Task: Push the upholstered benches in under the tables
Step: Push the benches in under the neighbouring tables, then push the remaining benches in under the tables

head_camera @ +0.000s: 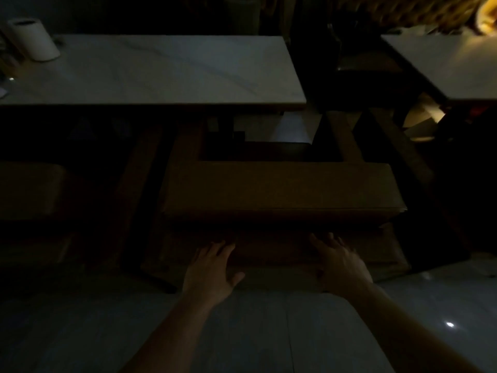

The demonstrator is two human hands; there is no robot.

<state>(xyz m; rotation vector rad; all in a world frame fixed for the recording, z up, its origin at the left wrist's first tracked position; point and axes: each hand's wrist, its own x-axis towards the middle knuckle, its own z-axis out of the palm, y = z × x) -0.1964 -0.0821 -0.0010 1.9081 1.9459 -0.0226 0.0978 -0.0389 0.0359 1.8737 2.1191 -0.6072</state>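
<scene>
Upholstered bench [279,189] beyond left hand [212,267], right hand [341,265] spread

benches 2 [279,189] [29,189] | tables 2 [161,68] [457,68] | paper roll 1 [35,40] | hands 2 [212,270] [341,265]

A single wide-angle view from a head-worn camera, looking forward and steeply down in a dim room. Two bare forearms enter from the bottom edge, close to the lens. A bench [279,192] fills the centre, a table [161,74] spans the upper left, and floor lies nearest.
</scene>
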